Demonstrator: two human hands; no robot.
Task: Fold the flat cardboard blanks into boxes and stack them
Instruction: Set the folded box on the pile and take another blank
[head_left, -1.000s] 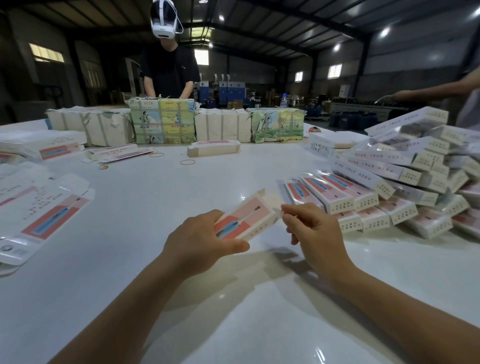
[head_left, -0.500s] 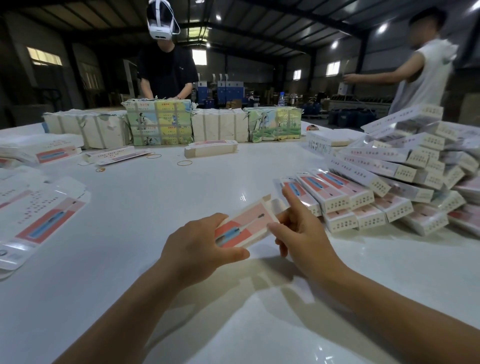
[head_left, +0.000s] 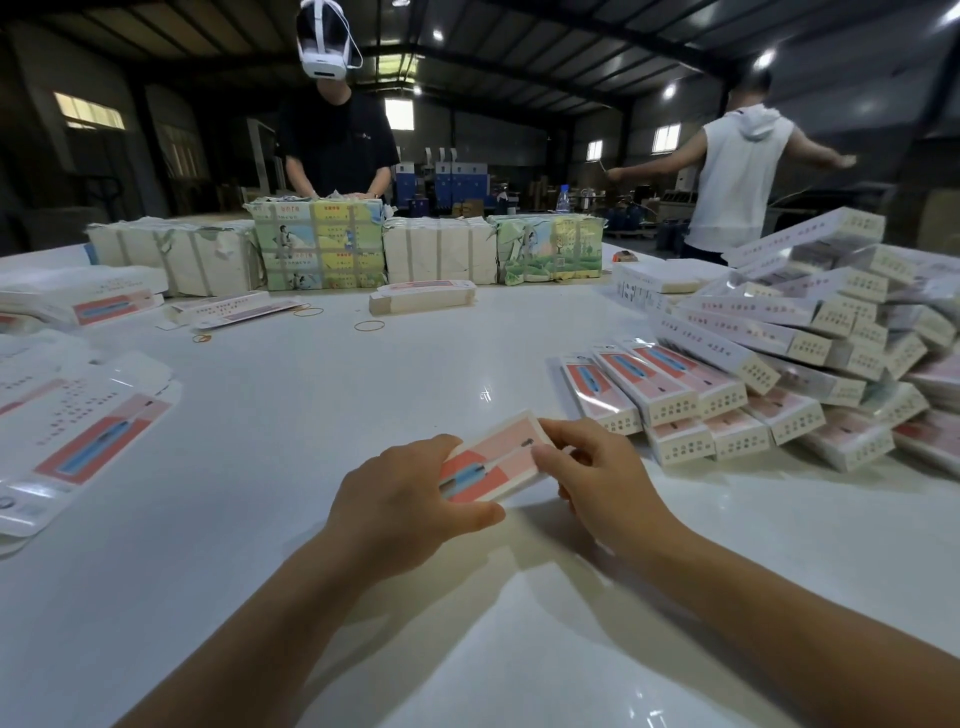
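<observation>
Both hands have closed in on the box (head_left: 493, 457) since a moment ago: its far end flap, which stood open past the right hand, no longer sticks out, and the right hand (head_left: 597, 478) has moved from beside that end onto it. The left hand (head_left: 405, 499) grips the near end of the box, thumb curled along its lower edge and fingers wrapped over the top. The right hand pinches the far end, its thumb (head_left: 545, 457) on the pink printed face and its fingers (head_left: 571, 431) curled over the end. The box is tilted, held just above the white bench (head_left: 311, 415), between the two hands.

Just beyond the right hand and to its right lies a heap of folded boxes (head_left: 753, 374), the nearest ones in a rough row with pink faces up, the rest piled loosely on top. Well to the left of the left hand, flat blanks (head_left: 78, 431) lie spread at the bench edge. Far beyond both hands, a small bundle of blanks (head_left: 422, 297) rests on the bench with rubber bands (head_left: 369, 326) near it, and behind that stands a row of wrapped bundles (head_left: 322, 249). A person in a black shirt (head_left: 337, 140) stands behind the row wearing a white headset, hands on a bundle. Another person in a white sleeveless top (head_left: 737, 176) stands beyond the heap, arms stretched out.
</observation>
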